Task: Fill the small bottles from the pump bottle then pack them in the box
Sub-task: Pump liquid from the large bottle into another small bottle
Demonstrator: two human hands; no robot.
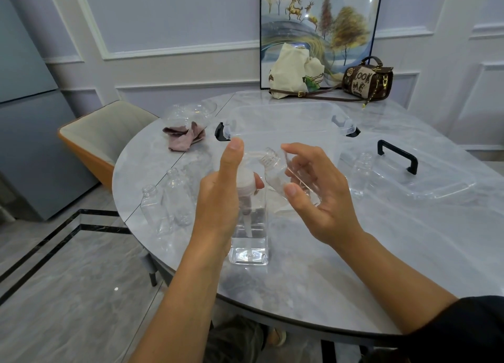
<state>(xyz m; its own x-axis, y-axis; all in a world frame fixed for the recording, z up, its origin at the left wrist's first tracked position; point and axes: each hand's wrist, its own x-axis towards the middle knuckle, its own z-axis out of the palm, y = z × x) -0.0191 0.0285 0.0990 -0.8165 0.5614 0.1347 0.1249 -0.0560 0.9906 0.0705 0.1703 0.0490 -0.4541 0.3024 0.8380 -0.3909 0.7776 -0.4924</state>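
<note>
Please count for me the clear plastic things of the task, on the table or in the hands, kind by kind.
Small bottles: 4, one held in the right hand, two at left, one at right
Pump bottle: 1, gripped by the left hand
Box: 1
Lid: 1
Total: 7

Four small bottles (154, 209), one pump bottle (249, 226), one box (286, 114), one lid (425, 184), two bags (368, 78)

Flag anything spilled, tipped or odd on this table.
Nothing stands out. No spill shows on the table; the small bottle in the right hand tilts toward the pump bottle, which the left hand grips.
</note>
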